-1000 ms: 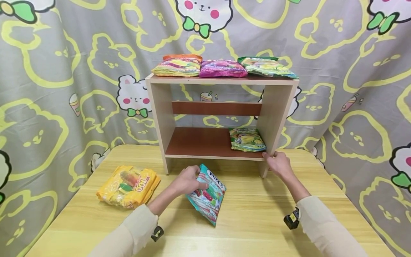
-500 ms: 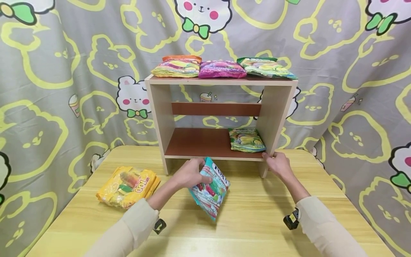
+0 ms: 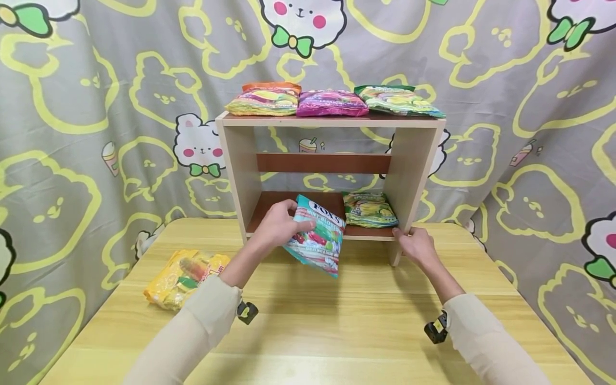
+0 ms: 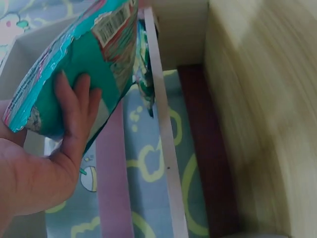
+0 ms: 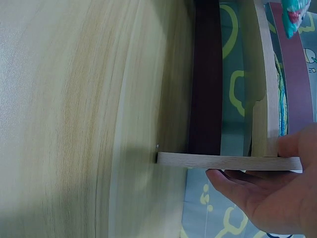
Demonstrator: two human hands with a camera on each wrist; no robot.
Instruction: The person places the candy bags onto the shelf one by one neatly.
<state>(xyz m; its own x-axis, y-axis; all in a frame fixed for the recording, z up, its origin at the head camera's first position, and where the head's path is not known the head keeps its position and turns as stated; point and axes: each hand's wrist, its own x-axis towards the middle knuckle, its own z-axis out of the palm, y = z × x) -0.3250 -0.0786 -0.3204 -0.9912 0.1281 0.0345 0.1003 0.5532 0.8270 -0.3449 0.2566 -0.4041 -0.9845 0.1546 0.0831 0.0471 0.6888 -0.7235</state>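
In the head view my left hand [image 3: 278,223] grips a teal candy bag [image 3: 318,235] marked FOX'S by its left side, in front of the lower shelf board [image 3: 274,206]. Fingers of that hand spread across the bag's teal back in the left wrist view, the thumb on the other face. My right hand [image 3: 417,245] holds the right side panel of the small shelf unit [image 3: 415,176] near the lower board. In the right wrist view, the panel's edge [image 5: 223,161] lies between thumb and fingers. A green candy bag [image 3: 369,209] lies at the lower board's right end.
Three candy bags lie along the shelf top: an orange-topped one [image 3: 267,100], a magenta one [image 3: 332,102] and a green one [image 3: 397,100]. A yellow candy bag [image 3: 178,280] rests on the wooden table [image 3: 366,331] at left, partly behind my left forearm. A patterned curtain [image 3: 159,80] hangs behind.
My left hand has lifted the teal candy bag from low over the table up to the lower shelf's height. My right hand stays on the side panel.
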